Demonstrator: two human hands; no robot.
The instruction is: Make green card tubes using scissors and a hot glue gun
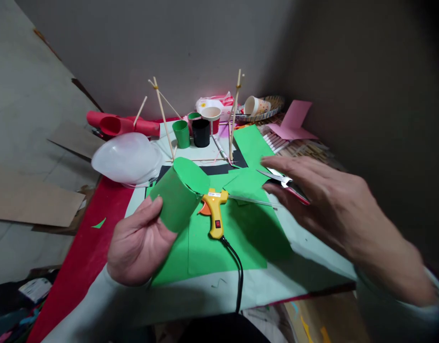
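Observation:
My left hand [144, 243] is wrapped round a green paper-covered cup [176, 205], tilted to the right. A flat green disc [191, 175] covers its upper end. A yellow hot glue gun [215, 214] with an orange trigger lies just right of the cup on green paper sheets [226, 257]. Above the table's right side, my right hand [323, 205] is slightly blurred, with thumb and fingers on either side of a pair of scissors [285, 182]. The scissor blades point left, a red edge shows in the palm, and the handle loops are hidden.
Behind stands a stick frame [162, 114] around green, black and red cups [201, 133]. Translucent plastic bowls [128, 157] and red rolls [123, 125] sit left. At the back right are a basket [276, 107], pink paper [294, 121] and sticks. A black cord [240, 271] runs frontward.

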